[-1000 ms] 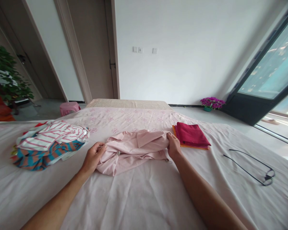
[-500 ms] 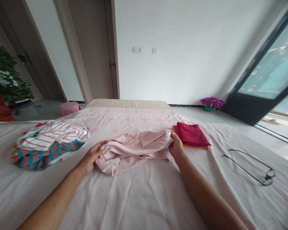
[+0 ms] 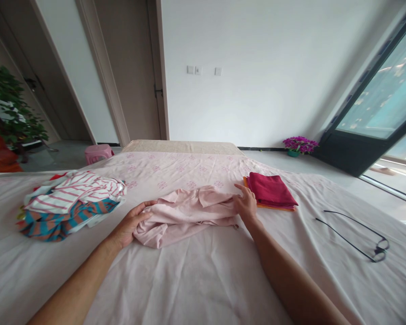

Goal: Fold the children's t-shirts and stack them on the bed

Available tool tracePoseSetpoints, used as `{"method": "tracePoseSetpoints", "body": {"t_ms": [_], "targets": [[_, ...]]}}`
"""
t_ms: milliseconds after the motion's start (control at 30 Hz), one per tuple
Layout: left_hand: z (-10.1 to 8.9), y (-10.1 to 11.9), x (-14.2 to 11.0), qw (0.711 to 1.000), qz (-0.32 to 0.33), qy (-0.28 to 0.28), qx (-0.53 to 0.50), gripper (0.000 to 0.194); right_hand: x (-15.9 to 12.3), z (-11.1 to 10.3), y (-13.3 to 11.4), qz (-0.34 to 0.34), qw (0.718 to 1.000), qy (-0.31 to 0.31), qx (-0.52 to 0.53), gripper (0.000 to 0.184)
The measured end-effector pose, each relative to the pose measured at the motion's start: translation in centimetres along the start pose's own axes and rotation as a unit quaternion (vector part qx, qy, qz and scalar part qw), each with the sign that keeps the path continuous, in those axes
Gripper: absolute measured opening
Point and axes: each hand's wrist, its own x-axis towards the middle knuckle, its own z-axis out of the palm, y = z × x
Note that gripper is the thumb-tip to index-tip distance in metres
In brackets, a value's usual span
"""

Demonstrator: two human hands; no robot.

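A pale pink collared shirt (image 3: 186,212), loosely folded into a wide bundle, lies on the bed directly in front of me. My left hand (image 3: 131,224) is closed on its left end, fingers over the cloth. At the opposite end, my right hand (image 3: 246,203) touches the fabric with its fingers apart, the index finger stretched out past the edge. Just beyond that hand sits a stack of folded cloths, dark red (image 3: 272,189) on top and orange underneath. To the left is a crumpled heap of clothes (image 3: 74,203), striped red-white and blue-brown.
Black-framed glasses (image 3: 380,248) rest on the bed sheet (image 3: 203,284) at the right. Past the bed stand a pink stool (image 3: 99,153), a pot of purple flowers (image 3: 299,145) and, far left, a leafy plant (image 3: 10,104). A white wall closes off the back.
My right hand has loosened its hold on the shirt's right end and extended its index finger. The shirt's raised right side has settled lower and flatter; my left hand stays nearly in place.
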Motion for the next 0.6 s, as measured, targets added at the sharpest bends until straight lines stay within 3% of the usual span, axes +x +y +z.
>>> {"method": "tracePoseSetpoints", "body": {"t_ms": [100, 200, 333, 467, 533, 600], "targets": [[0.0, 0.1, -0.1, 1.000, 0.004, -0.023, 0.016, 0.056, -0.8, -0.2, -1.9, -0.162, 0.974, -0.103, -0.122, 0.048], [0.2, 0.3, -0.2, 0.998, 0.021, -0.036, 0.045, 0.060, -1.6, 0.0, -3.3, -0.228, 0.937, -0.212, -0.160, 0.055], [0.5, 0.5, -0.4, 0.994, 0.047, -0.054, 0.085, 0.067, -2.1, 0.1, -3.6, -0.195, 0.926, -0.258, -0.194, 0.048], [0.7, 0.3, -0.4, 0.995, 0.049, -0.050, 0.077, 0.069, -1.7, 0.0, -3.2, -0.161, 0.949, -0.250, -0.107, 0.027], [0.6, 0.3, -0.4, 0.998, 0.032, -0.028, 0.042, 0.069, -1.2, 0.0, -3.1, -0.077, 0.976, -0.203, -0.001, 0.026], [0.4, 0.9, -0.5, 1.000, 0.009, -0.011, -0.005, 0.073, -0.4, -0.1, -3.0, 0.047, 0.980, -0.129, 0.146, 0.027]]}}
